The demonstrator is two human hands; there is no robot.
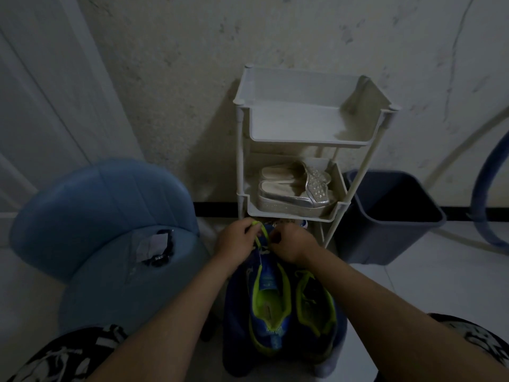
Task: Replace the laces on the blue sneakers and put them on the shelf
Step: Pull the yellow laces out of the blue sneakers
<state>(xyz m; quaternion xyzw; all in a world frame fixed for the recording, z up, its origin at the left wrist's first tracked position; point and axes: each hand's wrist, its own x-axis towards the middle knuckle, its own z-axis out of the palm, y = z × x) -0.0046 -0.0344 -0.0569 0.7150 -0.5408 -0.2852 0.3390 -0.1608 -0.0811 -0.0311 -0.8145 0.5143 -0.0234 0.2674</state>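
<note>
Two blue sneakers with lime-green lining stand side by side on a low blue stool: the left sneaker (268,304) and the right sneaker (315,307). My left hand (238,238) pinches a lime-green lace (260,232) above the toe end of the left sneaker. Beside it, my right hand (292,245) has its fingers curled over the front of that shoe, and what they hold is hidden. Just beyond my hands stands a white tiered shelf (308,139) against the wall, its top tier bare.
Silver platform sandals (294,188) fill the shelf's middle tier. A blue padded chair (104,238) at my left carries a dark packet (155,248). A dark bin (391,216) stands right of the shelf, with a hose (479,205) beyond it. A door is at the far left.
</note>
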